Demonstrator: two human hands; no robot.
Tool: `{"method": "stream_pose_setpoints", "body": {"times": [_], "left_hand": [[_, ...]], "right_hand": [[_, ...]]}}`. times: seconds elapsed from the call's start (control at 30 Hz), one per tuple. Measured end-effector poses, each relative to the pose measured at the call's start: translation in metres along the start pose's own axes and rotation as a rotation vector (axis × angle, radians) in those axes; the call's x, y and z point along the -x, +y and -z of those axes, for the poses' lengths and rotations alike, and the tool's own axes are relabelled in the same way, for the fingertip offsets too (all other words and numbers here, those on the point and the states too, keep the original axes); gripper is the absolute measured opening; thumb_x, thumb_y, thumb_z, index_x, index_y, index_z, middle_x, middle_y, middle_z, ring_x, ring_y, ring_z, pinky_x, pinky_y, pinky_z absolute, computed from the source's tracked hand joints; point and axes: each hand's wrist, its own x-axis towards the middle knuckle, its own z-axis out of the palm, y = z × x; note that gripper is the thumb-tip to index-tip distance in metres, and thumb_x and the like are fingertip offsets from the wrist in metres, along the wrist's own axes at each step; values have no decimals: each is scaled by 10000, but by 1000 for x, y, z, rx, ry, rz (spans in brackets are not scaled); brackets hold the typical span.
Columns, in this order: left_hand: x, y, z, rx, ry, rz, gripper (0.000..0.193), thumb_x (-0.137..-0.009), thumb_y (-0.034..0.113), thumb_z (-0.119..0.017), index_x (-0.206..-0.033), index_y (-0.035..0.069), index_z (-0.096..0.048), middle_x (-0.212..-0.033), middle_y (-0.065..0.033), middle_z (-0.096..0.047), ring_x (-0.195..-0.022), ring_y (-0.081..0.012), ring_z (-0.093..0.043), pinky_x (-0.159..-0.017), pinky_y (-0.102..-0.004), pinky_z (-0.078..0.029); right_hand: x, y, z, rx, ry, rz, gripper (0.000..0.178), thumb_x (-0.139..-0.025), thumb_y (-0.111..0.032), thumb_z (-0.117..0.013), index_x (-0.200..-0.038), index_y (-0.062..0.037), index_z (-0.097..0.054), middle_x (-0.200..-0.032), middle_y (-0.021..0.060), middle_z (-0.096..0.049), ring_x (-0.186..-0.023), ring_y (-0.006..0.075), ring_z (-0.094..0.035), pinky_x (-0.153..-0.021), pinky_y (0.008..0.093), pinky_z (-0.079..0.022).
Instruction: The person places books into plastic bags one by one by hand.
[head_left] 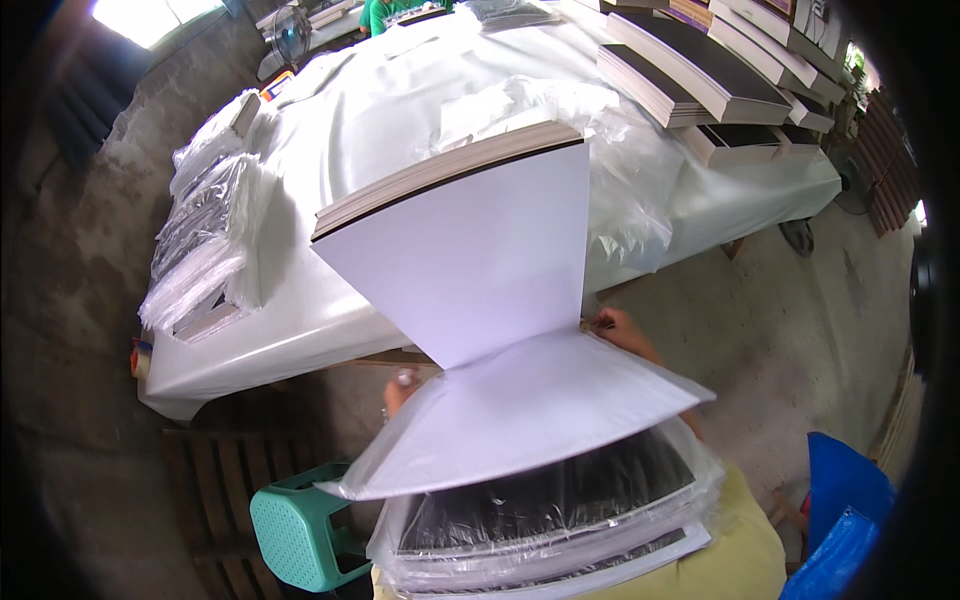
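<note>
A stack of boards [480, 250] with a white top face and thick, pale layered edges reaches from the table edge toward me. Its near end meets a clear plastic bag [530, 415] that has a white sheet or board inside. At the bag's left edge, my left hand [402, 390] is closed on it, mostly hidden behind the plastic. My right hand [622, 332] pinches the bag's right corner beside the boards, its fingertips partly covered. Below, close to my body, lies a pile of black boards wrapped in clear plastic [560, 490].
White sheeting covers the table [340, 120]. Plastic-wrapped packs [205, 230] lie on its left side, loose clear plastic [630, 190] in the middle, and stacked dark-topped boards [700, 65] at far right. A green stool [300, 530] stands lower left. A person in green [400, 12] is at the back.
</note>
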Motion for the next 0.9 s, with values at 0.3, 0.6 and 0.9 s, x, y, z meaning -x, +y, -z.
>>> {"method": "stream_pose_setpoints", "body": {"times": [0.3, 0.6, 0.9], "left_hand": [[4, 324, 79, 897, -241, -224, 717, -809, 606, -340, -1364, 227, -89, -1313, -141, -307, -1138, -239, -376, -837, -373, -436], [15, 344, 43, 843, -452, -213, 544, -762, 155, -652, -1218, 23, -388, -1155, -116, -479, -1043, -191, -478, -838, -315, -426], [8, 329, 27, 1032, -422, 97, 307, -763, 111, -637, -1028, 12, -519, -960, -76, -572, -827, -155, -563, -672, -289, -475]], "right_hand": [[33, -273, 11, 38, -342, 604, 345, -687, -207, -718, -940, -45, -550, -876, 17, -556, -771, 92, -506, -672, 223, -397], [36, -326, -69, -212, 31, 836, 118, -758, -79, -618, -828, -1, -563, -644, 64, -573, -579, 127, -552, -563, 243, -448], [41, -319, -49, -49, 118, 870, 391, -674, -222, -718, -955, -129, -462, -770, -27, -508, -748, 108, -515, -752, 315, -345]]}}
